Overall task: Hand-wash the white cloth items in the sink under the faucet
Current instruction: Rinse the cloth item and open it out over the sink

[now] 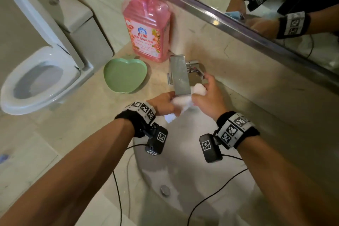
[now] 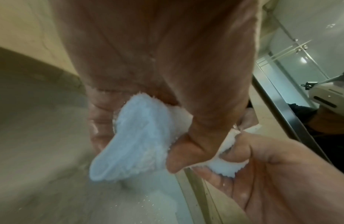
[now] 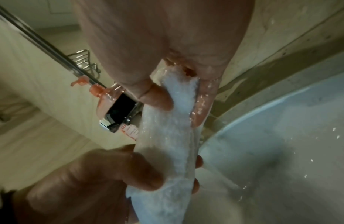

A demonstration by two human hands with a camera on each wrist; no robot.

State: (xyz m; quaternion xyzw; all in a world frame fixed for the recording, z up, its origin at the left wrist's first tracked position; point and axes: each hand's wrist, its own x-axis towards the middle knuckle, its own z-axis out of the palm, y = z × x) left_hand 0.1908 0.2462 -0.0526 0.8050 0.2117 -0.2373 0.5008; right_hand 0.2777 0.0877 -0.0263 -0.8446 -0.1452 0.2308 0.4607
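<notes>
A wet, fuzzy white cloth (image 1: pixel 181 102) is stretched between both hands just under the flat chrome faucet (image 1: pixel 179 73), above the white sink basin (image 1: pixel 185 163). My left hand (image 1: pixel 161 103) grips the cloth's lower end, thumb and curled fingers wrapped round it (image 2: pixel 144 136). My right hand (image 1: pixel 207 95) pinches the upper end between thumb and fingers (image 3: pixel 178 97). A loose corner of cloth hangs below the left hand. In the right wrist view the cloth (image 3: pixel 167 151) glistens with water, and drops spatter the basin (image 3: pixel 282 144).
A pink pump bottle of detergent (image 1: pixel 146 24) stands on the counter behind the faucet, with a green heart-shaped dish (image 1: pixel 124 75) to its left. A toilet (image 1: pixel 36 71) sits left of the counter. A mirror (image 1: pixel 275 5) runs along the back wall. The sink drain (image 1: pixel 164 190) lies low in the basin.
</notes>
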